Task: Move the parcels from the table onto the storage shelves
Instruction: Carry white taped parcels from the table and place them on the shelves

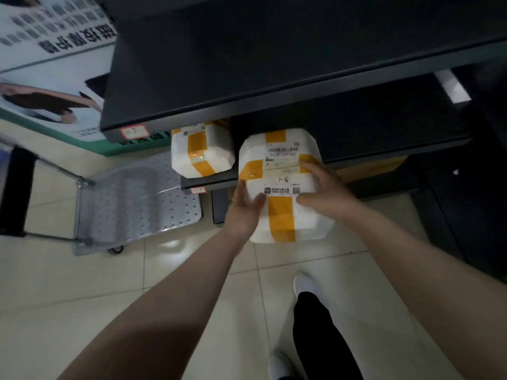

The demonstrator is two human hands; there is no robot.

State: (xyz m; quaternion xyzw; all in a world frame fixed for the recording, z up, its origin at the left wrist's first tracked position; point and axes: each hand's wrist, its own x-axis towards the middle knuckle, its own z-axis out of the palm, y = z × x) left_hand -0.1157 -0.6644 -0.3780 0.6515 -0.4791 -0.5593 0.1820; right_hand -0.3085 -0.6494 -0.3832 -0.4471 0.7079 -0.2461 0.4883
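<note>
A white parcel (pixel 279 165) crossed with yellow tape and bearing a shipping label juts out over the front edge of a dark shelf (pixel 397 149). My left hand (pixel 244 212) holds its left side, thumb on top. Over the parcel's right top face lies my right hand (pixel 323 190), fingers spread flat on the label. A second white parcel with yellow tape (pixel 201 152) sits on the same shelf level just to the left, apart from the first.
A higher dark shelf (pixel 247 78) overhangs both parcels. A perforated metal platform trolley (pixel 137 201) stands on the tiled floor at left. A poster (pixel 49 64) leans at the upper left. My legs and white shoes (pixel 307 286) are below.
</note>
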